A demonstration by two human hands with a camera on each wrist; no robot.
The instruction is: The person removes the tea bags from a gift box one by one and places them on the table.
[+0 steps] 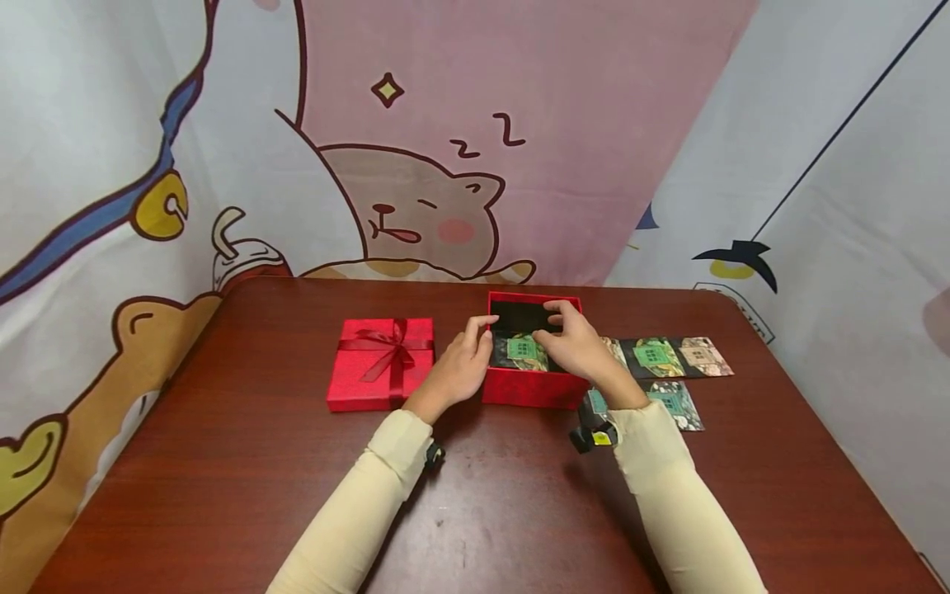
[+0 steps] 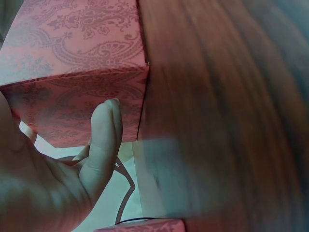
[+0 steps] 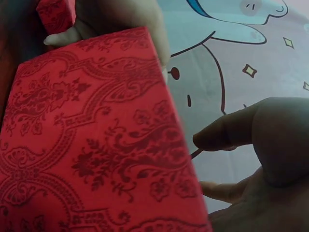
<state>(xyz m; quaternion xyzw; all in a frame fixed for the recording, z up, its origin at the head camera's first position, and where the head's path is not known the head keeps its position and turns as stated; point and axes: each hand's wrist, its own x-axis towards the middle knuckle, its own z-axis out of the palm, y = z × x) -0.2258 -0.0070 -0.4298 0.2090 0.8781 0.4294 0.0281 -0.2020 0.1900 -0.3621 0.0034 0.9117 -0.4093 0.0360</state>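
A red patterned gift box (image 1: 533, 389) stands lidless in the head view. Inside it, a green-labelled dark packet (image 1: 523, 351) lies near the front, with a black surface behind. My left hand (image 1: 462, 363) is at the box's left side. Its thumb (image 2: 105, 130) lies straight along the outer wall in the left wrist view, and a fingertip reaches over the rim. Above the right part of the opening hovers my right hand (image 1: 577, 342), thumb and fingers spread apart. Nothing shows between them in the right wrist view, where the box (image 3: 106, 145) fills the left.
Left of the box lies its red lid (image 1: 352, 371) with a ribbon bow. Several flat packets, among them a green-labelled one (image 1: 655, 356) and a pale one (image 1: 677, 403), lie to the right on the brown table (image 1: 475, 511). A printed cloth (image 1: 594, 124) hangs behind.
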